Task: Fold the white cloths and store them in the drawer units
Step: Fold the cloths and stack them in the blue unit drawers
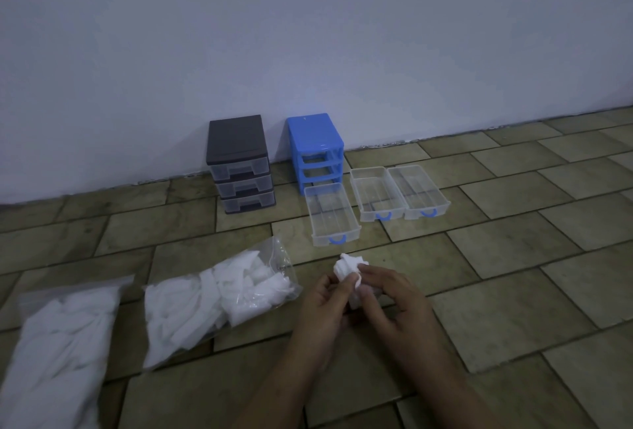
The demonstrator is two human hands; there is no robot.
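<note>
A small crumpled white cloth is held above the tiled floor between my left hand and my right hand; both pinch it with curled fingers. To the left lies an open clear bag of white cloths, and a second bag of cloths lies at the far left. By the wall stand a dark grey drawer unit with its three drawers in, and a blue drawer unit with empty slots. Its three clear drawers sit empty on the floor in front.
A pale wall runs along the back, meeting the beige tiled floor. The nearest clear drawer lies just beyond my hands. Bare tiles stretch to the right.
</note>
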